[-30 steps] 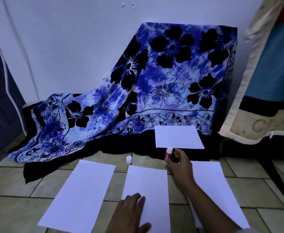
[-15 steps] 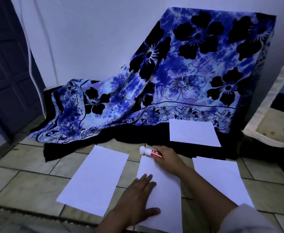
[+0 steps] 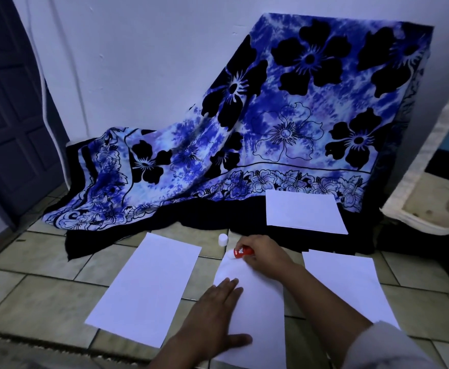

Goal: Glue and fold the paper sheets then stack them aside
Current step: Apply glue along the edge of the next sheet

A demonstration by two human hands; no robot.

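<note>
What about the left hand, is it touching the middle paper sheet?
Touching. The head view shows the left hand lying flat, fingers straight, on the middle sheet.

This is looking like a room in a home, seen from down at floor level. Pale, worn tiles with dark joints are covering the floor, and a plain white painted wall is rising behind. A dark panelled door is standing at the left, with a white cable running down beside its frame. A blue and black flowered cloth is hanging over something bulky against the wall and spilling onto the tiles. At the right edge a cream-edged padded piece is leaning in. Paper sheets are lying straight on the tiles.
</note>
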